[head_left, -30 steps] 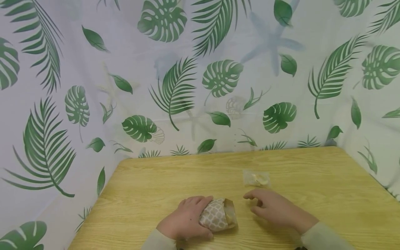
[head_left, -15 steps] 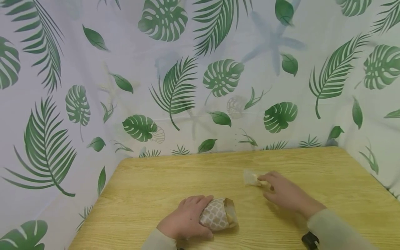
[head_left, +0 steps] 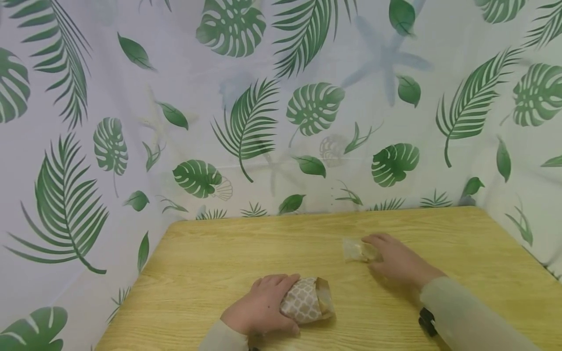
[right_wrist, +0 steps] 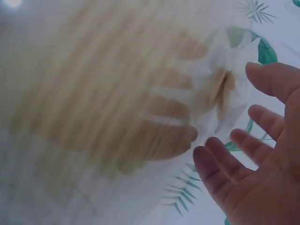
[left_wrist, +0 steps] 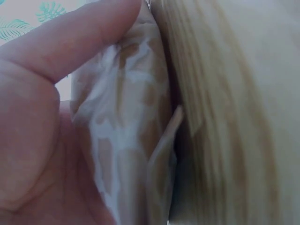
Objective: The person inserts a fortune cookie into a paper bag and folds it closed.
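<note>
My left hand (head_left: 265, 304) holds a small tan-and-white patterned paper bag (head_left: 303, 300) that lies on its side on the table. Its fingers are over the far side and the thumb lies along the near side; the left wrist view shows the creased paper (left_wrist: 126, 126) close against the palm. The bag's mouth points right, with something pale just inside. Farther back on the right, my right hand (head_left: 397, 261) reaches to a small clear plastic packet (head_left: 352, 250) with a yellowish content. In the right wrist view its fingers are spread, and the packet (right_wrist: 220, 84) lies just beyond the fingertips.
Both things lie on a wood-grain table (head_left: 228, 253). A white curtain (head_left: 272, 122) printed with green leaves stands behind the table and along its sides.
My right hand has moved back and to the right, from in front of the plastic packet to its right end. The left hand and the paper bag have stayed put.
</note>
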The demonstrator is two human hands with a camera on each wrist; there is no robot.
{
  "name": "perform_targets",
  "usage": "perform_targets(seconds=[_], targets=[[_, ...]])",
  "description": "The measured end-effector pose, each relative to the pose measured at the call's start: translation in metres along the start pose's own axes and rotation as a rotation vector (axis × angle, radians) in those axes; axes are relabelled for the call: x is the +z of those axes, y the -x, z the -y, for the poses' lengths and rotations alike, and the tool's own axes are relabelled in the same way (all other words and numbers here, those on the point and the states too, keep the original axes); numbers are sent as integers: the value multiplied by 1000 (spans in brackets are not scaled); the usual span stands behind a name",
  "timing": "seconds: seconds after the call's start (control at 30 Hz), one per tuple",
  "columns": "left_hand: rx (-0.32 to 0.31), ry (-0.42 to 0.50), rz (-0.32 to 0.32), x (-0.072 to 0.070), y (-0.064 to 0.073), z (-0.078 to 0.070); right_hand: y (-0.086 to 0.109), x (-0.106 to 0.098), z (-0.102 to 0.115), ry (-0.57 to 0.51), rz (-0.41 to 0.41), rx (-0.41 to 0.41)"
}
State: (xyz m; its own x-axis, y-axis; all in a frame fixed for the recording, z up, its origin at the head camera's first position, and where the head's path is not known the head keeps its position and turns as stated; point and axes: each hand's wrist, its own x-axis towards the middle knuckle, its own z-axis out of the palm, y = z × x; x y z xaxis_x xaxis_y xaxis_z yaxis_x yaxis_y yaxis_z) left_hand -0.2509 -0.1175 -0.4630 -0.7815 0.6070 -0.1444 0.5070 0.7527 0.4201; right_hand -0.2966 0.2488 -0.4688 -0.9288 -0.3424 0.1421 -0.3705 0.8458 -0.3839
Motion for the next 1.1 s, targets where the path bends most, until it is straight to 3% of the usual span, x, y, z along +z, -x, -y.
perform_targets(seconds=[0.37, 0.47, 0.67, 0.87, 1.0, 1.1], targets=[[5, -5, -4, 2, -1, 2, -17, 4, 1, 76, 24, -148], [8, -5, -4, 3, -2, 2, -16, 2, 3, 29, 69, -109], [1, 0, 0, 4, -1, 2, -9, -5, 2, -110, 152, 73], [6, -14, -6, 3, -1, 1, 2, -7, 2, -203, 201, 173], [8, -18, -12, 3, -1, 2, 9, -3, 7, -318, 214, 215], [11, -19, -16, 3, -1, 2, 12, -1, 15, -398, 214, 181]])
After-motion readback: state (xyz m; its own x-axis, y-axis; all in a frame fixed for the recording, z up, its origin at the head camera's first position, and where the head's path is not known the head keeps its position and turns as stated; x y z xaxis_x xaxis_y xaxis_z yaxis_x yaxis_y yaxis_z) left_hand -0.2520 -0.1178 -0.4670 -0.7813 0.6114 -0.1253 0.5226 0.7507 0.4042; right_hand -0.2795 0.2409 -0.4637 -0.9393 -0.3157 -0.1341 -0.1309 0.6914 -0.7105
